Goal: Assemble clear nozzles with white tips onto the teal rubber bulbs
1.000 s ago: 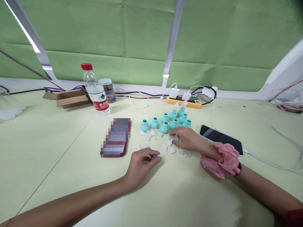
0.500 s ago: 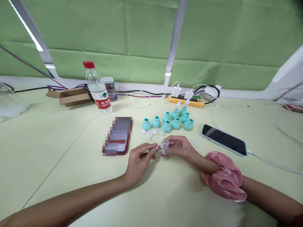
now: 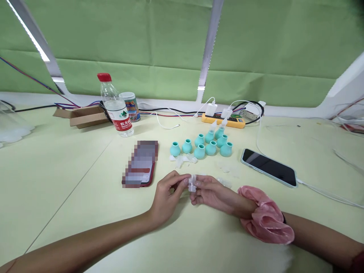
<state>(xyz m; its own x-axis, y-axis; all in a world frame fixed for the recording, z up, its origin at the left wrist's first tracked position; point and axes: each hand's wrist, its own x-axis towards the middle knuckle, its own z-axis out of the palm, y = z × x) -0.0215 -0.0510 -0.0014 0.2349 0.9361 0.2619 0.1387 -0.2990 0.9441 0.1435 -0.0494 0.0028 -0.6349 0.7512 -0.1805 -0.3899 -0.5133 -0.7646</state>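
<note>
Both hands' fingers (image 3: 182,182) pinch one small, clear, ridged plastic cap (image 3: 192,183) between them.

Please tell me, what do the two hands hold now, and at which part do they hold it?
Both the left hand and right hand pinch one small clear plastic piece by its sides, fingertips meeting around it.

right hand (image 3: 210,193) lifted clear cap (image 3: 192,183) off table | left hand (image 3: 167,193) joined it

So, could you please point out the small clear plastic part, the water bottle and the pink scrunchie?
clear plastic part (image 3: 192,183), head view, its ribbed middle.
water bottle (image 3: 117,113), head view, on the label.
pink scrunchie (image 3: 265,220), head view, middle of the fabric.
</note>
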